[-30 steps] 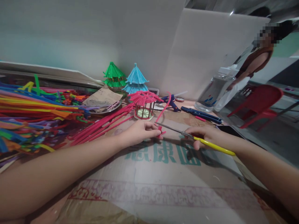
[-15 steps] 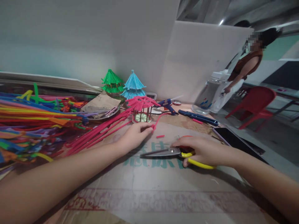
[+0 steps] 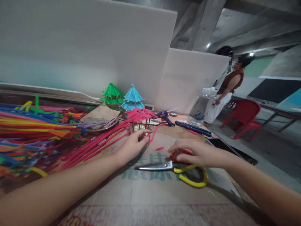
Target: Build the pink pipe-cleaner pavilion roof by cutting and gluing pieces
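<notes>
My left hand [image 3: 133, 146] reaches to the foot of a small pink-roofed pavilion [image 3: 139, 115], with a pink pipe cleaner [image 3: 152, 135] pinched at its fingertips. The pavilion stands on brown posts over a pale green base, which my fingers partly cover. Scissors [image 3: 162, 165] with red and yellow handles lie on the cardboard [image 3: 150, 188], blades pointing left. Over the red handle hovers my right hand [image 3: 194, 152], fingers loosely curved and apart; whether they still touch it I cannot tell. A short pink offcut [image 3: 160, 148] lies between the hands.
Bundles of coloured pipe cleaners [image 3: 35, 125] fill the left. Behind stand green [image 3: 113, 94] and blue [image 3: 132, 98] pavilions. A glue gun [image 3: 166, 117], a dark blue cutter-like tool [image 3: 192, 128], a water jug [image 3: 202, 106] and a phone [image 3: 223, 147] line the back and right. People [image 3: 231, 78] stand beyond.
My right hand has loosened from the scissors, which now lie on the cardboard with the yellow handle free. My left hand stays at the pavilion. The camera view has shifted.
</notes>
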A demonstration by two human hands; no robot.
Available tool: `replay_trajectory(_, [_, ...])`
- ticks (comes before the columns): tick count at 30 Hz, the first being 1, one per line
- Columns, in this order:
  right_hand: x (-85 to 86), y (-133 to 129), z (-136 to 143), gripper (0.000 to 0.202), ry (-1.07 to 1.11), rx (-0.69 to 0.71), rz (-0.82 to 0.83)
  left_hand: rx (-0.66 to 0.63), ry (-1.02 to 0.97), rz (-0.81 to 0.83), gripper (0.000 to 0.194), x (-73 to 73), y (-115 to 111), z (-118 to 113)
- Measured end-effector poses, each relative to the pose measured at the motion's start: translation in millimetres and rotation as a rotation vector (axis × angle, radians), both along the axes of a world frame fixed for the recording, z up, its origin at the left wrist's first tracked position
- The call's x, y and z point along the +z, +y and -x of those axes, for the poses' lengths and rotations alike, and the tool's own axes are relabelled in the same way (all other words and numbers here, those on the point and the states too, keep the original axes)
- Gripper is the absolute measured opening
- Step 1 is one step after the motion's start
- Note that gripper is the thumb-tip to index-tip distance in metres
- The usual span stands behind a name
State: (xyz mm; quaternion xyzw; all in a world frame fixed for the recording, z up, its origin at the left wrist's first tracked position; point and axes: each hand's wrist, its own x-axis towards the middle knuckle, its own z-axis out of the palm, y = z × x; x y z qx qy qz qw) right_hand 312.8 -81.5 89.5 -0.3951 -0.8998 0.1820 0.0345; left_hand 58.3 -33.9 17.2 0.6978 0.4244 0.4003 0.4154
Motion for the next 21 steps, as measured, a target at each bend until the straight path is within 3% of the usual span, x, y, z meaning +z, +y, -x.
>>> replay_trajectory(3, [-9.0, 23, 12, 0.032, 0.003, -0.105, -0.279, -0.022, -0.001, -0.010, 0.048, -3.1, 0, 0])
replay_trajectory(5, [-17.2, 40, 22, 0.032, -0.040, -0.062, -0.411, -0.021, -0.036, 0.007, 0.050, -5.1, 2, 0])
replay_trajectory(12, [-41.9, 87, 53, 0.022, -0.168, -0.080, -0.459, -0.058, -0.085, 0.096, 0.036, -8.5, 4, -2])
replay_trajectory(18, [-51.0, 82, 53, 0.020, -0.059, -0.127, -0.488, -0.060, -0.111, 0.066, 0.027, -6.8, 1, -2])
replay_trajectory(21, [-51.1, 64, 50, 0.015, 0.211, -0.195, -0.403, -0.051, -0.192, 0.070, 0.029, -5.9, 3, -2])
